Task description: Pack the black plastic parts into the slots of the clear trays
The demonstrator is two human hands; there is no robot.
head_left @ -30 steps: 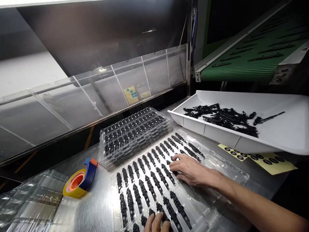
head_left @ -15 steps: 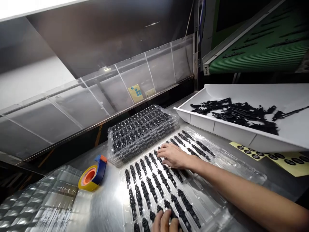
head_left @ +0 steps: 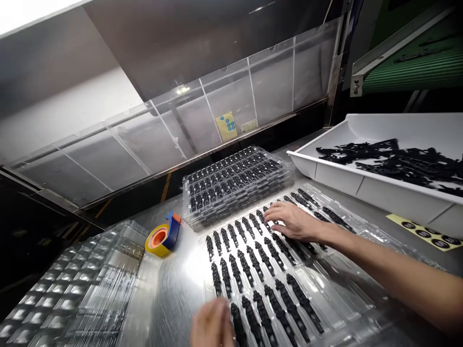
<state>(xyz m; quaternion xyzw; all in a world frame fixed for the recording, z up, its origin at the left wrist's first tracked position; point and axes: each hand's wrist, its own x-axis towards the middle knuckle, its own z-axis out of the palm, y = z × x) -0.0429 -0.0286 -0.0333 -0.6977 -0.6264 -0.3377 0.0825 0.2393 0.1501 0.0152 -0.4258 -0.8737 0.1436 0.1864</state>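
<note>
A clear plastic tray [head_left: 327,289] on the metal table holds rows of slim black plastic parts [head_left: 255,262]. My right hand [head_left: 294,220] lies over the tray's far row, fingers a little bent and apart, fingertips down at the parts. Whether it touches one is hidden beneath the palm. At the tray's near left edge is my left hand [head_left: 212,324], smeared by motion, close to the end of the near row. Its fingers cannot be made out. Several slots at the right of the near rows hold no part.
Behind stands a stack of filled trays [head_left: 235,185]. A white bin [head_left: 325,176] of loose black parts is at right, near a sticker sheet [head_left: 421,233] and green conveyor [head_left: 408,72]. Left are a tape dispenser [head_left: 164,238] and nested clear trays [head_left: 83,284].
The view has swung left, so things sit farther right. My left hand has moved left, off the near-row parts to the tray's edge. My right hand stays over the far row.
</note>
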